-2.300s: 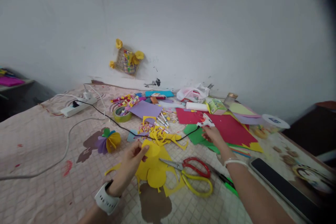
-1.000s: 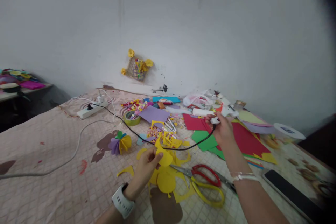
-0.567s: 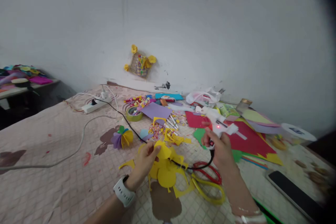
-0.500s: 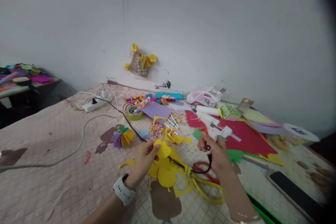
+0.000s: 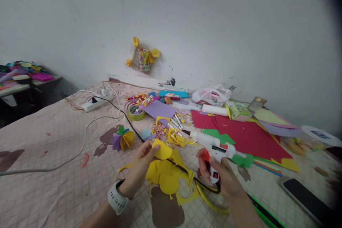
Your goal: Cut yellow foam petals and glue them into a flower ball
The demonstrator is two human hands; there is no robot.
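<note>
My left hand (image 5: 140, 165) pinches a folded yellow paper piece (image 5: 161, 150) and holds it just above the table. Below it lie more yellow cut-outs (image 5: 165, 179). My right hand (image 5: 223, 181) grips the handle of a white hot glue gun (image 5: 213, 146), a finger on its orange trigger. The gun's nozzle points left toward the yellow piece, a short gap away. Its black cord (image 5: 187, 171) runs under the paper and off to a white power strip (image 5: 94, 103).
Yellow-handled scissors (image 5: 211, 201) lie under my right wrist. Red paper sheets (image 5: 240, 131), green scraps, a purple sheet (image 5: 160, 109), a tape roll (image 5: 136, 113), a paper flower (image 5: 122, 139) and small cuttings crowd the far side. A phone (image 5: 307, 201) lies at the right.
My right hand picked the glue gun up off the red paper, swung it toward me and turned its nozzle left toward the yellow piece. My left hand kept its pinch.
</note>
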